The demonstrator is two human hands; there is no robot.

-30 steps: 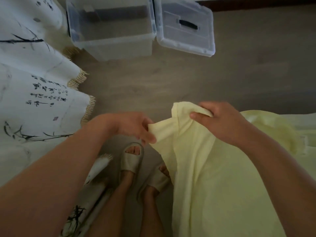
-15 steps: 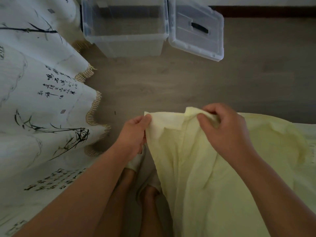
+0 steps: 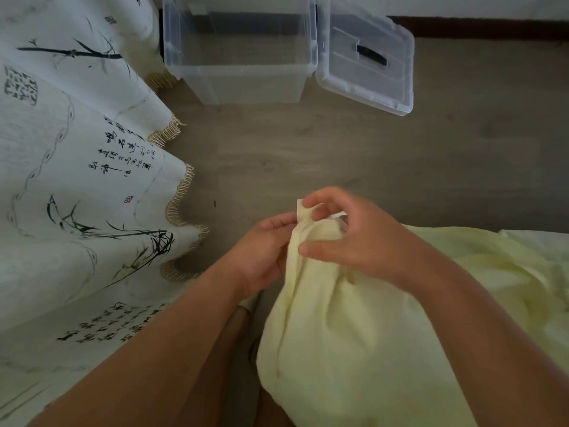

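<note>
Near the middle of the scene, over the floor (image 3: 338, 155), your left hand (image 3: 264, 251) and right hand (image 3: 366, 241) meet, each grip clamped on the bunched top edge of the pale yellow cloth (image 3: 338, 340). It looks light, soft and limp, so take it by edge or corner. The rest drapes near and right, and the clear box (image 3: 240, 66) stands far off.

Home room — wood-look floor (image 3: 400, 167), fringed ink-painted cloth (image 3: 77, 180), clear storage bin (image 3: 240, 57), bedding (image 3: 523, 266)
</note>
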